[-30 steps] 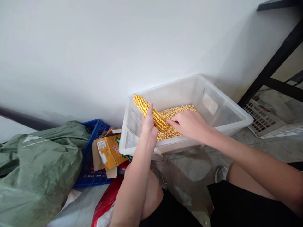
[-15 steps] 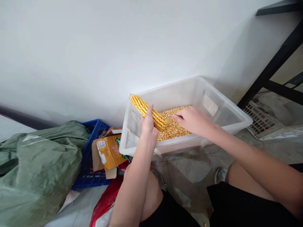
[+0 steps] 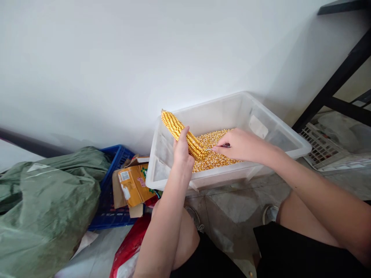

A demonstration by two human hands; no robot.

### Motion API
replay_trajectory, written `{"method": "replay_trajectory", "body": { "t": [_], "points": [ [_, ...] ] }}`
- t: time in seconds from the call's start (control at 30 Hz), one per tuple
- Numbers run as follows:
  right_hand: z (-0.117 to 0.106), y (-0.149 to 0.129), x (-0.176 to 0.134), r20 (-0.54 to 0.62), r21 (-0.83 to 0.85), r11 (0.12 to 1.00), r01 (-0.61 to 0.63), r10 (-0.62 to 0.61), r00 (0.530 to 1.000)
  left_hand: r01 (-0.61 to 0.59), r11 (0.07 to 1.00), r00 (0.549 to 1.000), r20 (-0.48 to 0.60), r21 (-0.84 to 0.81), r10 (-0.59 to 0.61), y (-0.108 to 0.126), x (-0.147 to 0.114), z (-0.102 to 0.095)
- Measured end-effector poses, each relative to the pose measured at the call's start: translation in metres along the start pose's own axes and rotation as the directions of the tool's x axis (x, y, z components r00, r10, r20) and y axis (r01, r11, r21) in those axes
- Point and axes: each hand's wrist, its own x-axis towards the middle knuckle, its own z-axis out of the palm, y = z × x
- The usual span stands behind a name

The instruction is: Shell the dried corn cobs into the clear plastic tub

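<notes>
My left hand [image 3: 182,151] grips a yellow corn cob [image 3: 174,126] around its middle, holding it slanted over a clear plastic tub [image 3: 278,131]. The cob's lower end points down at a heap of loose corn kernels [image 3: 216,160] in the tub. Just right of that end, my right hand [image 3: 242,145] pinches a thin pointed tool [image 3: 218,146] with a dark handle. Its metal tip aims at the lower end of the cob.
A white wall rises right behind the tub. At the left lie a green sack [image 3: 43,208], a blue crate [image 3: 111,193] and a torn orange carton [image 3: 133,185]. A red bag [image 3: 130,247] lies by my knees. A black frame [image 3: 333,85] and a white basket [image 3: 321,148] stand at the right.
My right hand drew back from the cob's lower end, then turned so the tool's tip points at it again. The cob shifted only slightly in my left hand.
</notes>
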Motion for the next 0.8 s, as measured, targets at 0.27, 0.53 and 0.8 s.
{"method": "replay_trajectory", "body": {
  "t": [0.27, 0.53, 0.8],
  "points": [
    [-0.004, 0.0, -0.003, -0.036, -0.073, 0.997, 0.001, -0.004, 0.999, 0.019, 1.0, 1.0, 0.002, 0.01, -0.019, 0.0, 0.002, -0.001],
    [0.006, -0.017, -0.006, -0.116, -0.361, 0.932, 0.016, -0.062, 0.991, -0.058, 0.997, 0.998, 0.02, 0.057, 0.057, -0.001, -0.002, 0.0],
    [0.018, -0.031, -0.01, -0.147, -0.482, 0.875, 0.042, -0.128, 0.981, -0.1, 0.993, 0.995, 0.015, 0.056, 0.099, 0.002, 0.0, 0.001]
  ]
}}
